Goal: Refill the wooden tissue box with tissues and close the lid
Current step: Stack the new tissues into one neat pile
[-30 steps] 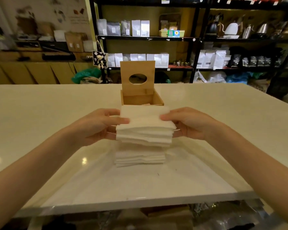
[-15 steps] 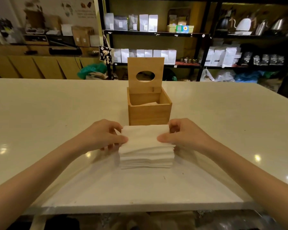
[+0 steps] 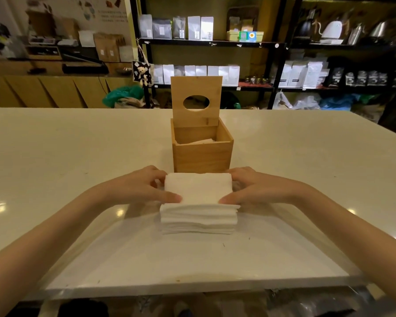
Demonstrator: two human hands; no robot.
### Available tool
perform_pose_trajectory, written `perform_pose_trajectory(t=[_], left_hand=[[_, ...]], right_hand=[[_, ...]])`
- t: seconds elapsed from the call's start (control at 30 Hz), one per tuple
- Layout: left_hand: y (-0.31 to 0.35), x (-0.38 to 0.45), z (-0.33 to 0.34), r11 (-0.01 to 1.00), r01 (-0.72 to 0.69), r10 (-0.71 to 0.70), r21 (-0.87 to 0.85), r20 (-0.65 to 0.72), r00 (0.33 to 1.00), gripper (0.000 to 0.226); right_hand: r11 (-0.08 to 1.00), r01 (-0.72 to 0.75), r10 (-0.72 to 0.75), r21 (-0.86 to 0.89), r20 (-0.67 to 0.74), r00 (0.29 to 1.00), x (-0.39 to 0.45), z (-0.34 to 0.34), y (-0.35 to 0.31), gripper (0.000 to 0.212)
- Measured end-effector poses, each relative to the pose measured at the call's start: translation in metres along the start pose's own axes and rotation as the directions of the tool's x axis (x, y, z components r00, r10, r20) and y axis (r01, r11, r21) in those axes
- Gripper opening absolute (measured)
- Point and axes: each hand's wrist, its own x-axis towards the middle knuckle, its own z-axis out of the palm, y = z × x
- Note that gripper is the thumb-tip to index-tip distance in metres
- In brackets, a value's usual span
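refill barely begun: wooden tissue box (image 3: 202, 154) open, nearly empty.
left hand (image 3: 144, 188) and right hand (image 3: 253, 187) clasp the tissue stack (image 3: 198, 202) on the table (image 3: 55, 156); loading, lid (image 3: 196, 100) closing remain.

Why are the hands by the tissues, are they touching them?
Touching. The head view shows the left hand and right hand pressed against the sides of the tissue stack, thumbs on top.

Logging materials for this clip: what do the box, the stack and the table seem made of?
Box: light wood, matte, grain visible.
Tissue stack: soft white paper, layered edges showing.
Table: pale stone or laminate, glossy; lamp reflections show, material uncertain.
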Motion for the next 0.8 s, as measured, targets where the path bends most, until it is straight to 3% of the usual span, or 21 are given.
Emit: perform_pose_trajectory(t=[0.13,0.2,0.3,0.47,0.8], left_hand=[[0.001,0.007,-0.004,0.995,0.047,-0.054,0.091,0.069,0.996,0.069],[0.003,0.01,-0.005,0.994,0.045,-0.054,0.098,0.091,0.994,0.07],[0.006,0.009,-0.006,0.997,0.052,-0.058,0.053,0.134,0.989,0.06],[0.009,0.004,-0.003,0.994,0.005,0.013,-0.113,0.154,0.988,0.021],[0.009,-0.006,-0.005,0.952,-0.05,0.106,-0.303,0.17,0.98,0.025]], right_hand=[[0.999,-0.032,0.033,-0.016,0.015,0.999,0.004,0.001,-0.003,0.063],[0.997,-0.048,0.048,-0.056,0.001,0.999,0.007,0.001,-0.002,0.066],[0.999,-0.042,0.042,-0.023,0.003,0.999,0.008,-0.001,-0.006,0.064],[0.992,-0.048,0.04,0.12,0.07,0.997,0.001,-0.002,-0.014,0.047],[0.958,-0.038,0.029,0.285,0.036,0.999,-0.012,-0.016,-0.026,0.03]])
